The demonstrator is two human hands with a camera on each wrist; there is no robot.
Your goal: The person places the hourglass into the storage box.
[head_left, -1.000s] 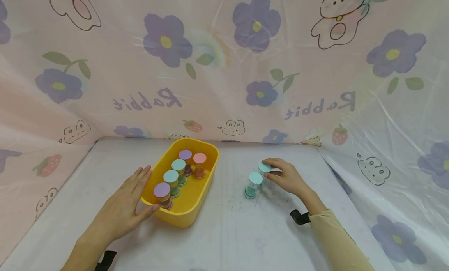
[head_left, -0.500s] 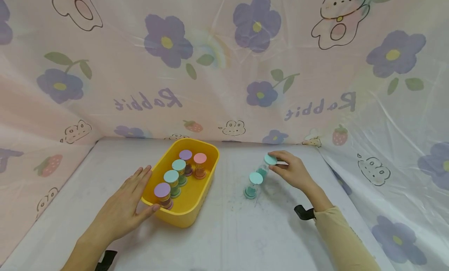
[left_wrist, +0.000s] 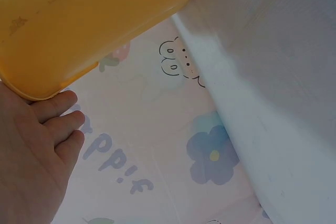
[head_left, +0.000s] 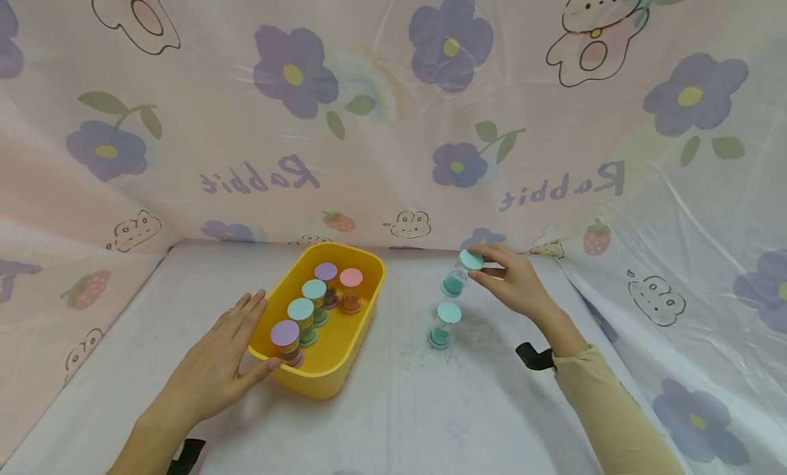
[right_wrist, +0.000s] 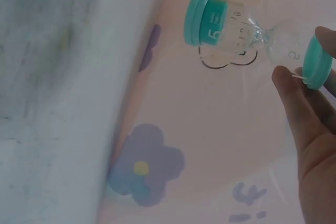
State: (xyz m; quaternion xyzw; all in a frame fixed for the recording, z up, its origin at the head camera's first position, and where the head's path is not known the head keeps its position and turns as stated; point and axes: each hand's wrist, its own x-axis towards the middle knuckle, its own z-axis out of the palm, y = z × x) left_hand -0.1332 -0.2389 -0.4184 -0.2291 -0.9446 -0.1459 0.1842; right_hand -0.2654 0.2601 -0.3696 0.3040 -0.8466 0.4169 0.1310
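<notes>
My right hand (head_left: 515, 281) pinches the teal cap of a sand timer (head_left: 453, 283) and holds it tilted above the table. In the right wrist view this sand timer (right_wrist: 236, 27) shows a "5" on its glass, with teal sand gathered at the end away from my fingers. Just nearer to me, a second teal sand timer (head_left: 440, 336) stands upright on the table. My left hand (head_left: 205, 359) lies with straight fingers against the left side of the yellow bin (head_left: 328, 383). In the left wrist view its fingertips touch the rim of the bin (left_wrist: 94, 19).
Inside the bin stand several sand timers: a purple one (head_left: 285, 333) in front, green ones (head_left: 300, 309) behind it, another purple one (head_left: 326, 273) and a pink one (head_left: 351, 278) at the back. A printed curtain (head_left: 393, 140) encloses the white table (head_left: 399, 420).
My right hand has lifted the far teal sand timer and moved it up and away from the one left standing. My left hand and the bin have stayed put.
</notes>
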